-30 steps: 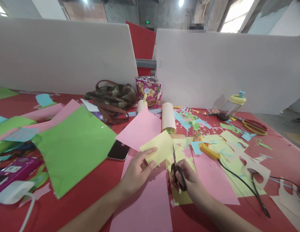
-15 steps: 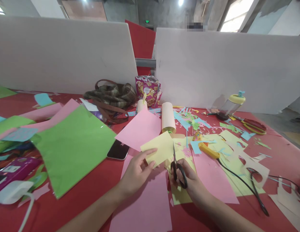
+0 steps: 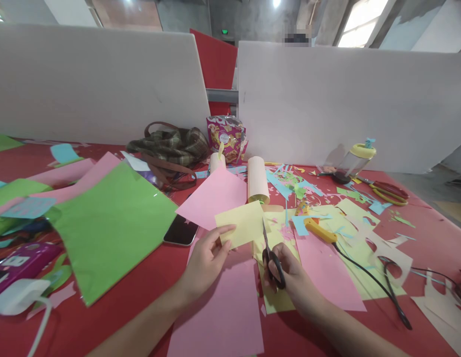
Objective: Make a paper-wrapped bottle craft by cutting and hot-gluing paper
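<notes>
A small pale yellow paper piece (image 3: 243, 224) is pinched between the thumb and fingers of my left hand (image 3: 208, 258). My right hand (image 3: 290, 272) holds black-handled scissors (image 3: 274, 265), its fingers through the handles. The scissor blades point up and lie at the right edge of the yellow piece; whether they touch it I cannot tell. Under my hands lies a long pink sheet (image 3: 221, 307), and a yellow sheet (image 3: 280, 300) is below the scissors. Another pink sheet (image 3: 213, 196) sits just beyond the yellow piece.
A green sheet (image 3: 115, 228) and a phone (image 3: 181, 232) lie left. Behind stand a pale paper roll (image 3: 258, 179), a snack bag (image 3: 226, 139) and a plaid bag (image 3: 178, 146). Right are a yellow corded tool (image 3: 320, 231), a jar (image 3: 355, 162), red-handled scissors (image 3: 390, 192) and paper scraps.
The scissor blades have tilted left, toward the yellow piece. That piece has turned slightly flatter in my left hand, which has shifted a little left.
</notes>
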`<state>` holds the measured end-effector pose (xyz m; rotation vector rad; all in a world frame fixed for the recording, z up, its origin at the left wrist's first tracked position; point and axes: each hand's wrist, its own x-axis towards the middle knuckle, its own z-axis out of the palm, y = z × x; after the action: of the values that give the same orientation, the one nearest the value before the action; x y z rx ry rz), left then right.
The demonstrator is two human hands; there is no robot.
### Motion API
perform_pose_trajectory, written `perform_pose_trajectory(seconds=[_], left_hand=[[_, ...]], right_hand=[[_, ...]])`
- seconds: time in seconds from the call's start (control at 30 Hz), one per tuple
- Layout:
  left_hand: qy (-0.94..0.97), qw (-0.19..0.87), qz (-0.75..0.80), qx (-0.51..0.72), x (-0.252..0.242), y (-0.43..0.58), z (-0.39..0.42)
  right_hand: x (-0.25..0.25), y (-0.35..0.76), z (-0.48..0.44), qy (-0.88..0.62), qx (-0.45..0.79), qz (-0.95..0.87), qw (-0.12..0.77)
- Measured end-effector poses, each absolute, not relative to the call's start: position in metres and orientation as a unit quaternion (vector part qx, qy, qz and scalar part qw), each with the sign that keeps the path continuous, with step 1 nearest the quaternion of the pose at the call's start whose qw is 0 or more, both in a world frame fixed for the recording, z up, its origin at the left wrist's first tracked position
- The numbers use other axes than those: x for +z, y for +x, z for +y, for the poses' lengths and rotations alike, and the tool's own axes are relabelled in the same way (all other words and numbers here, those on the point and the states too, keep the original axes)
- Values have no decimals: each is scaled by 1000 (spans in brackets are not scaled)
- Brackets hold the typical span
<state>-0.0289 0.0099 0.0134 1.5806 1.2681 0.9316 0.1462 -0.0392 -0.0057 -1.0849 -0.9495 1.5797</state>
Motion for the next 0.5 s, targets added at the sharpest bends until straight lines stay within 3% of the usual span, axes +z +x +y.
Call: perform_pose_trajectory(seconds=[0.5], left_hand=[[645,443,502,367,14,-29,9]], right_hand=[[-3,150,-39,-447,651,-387,475]])
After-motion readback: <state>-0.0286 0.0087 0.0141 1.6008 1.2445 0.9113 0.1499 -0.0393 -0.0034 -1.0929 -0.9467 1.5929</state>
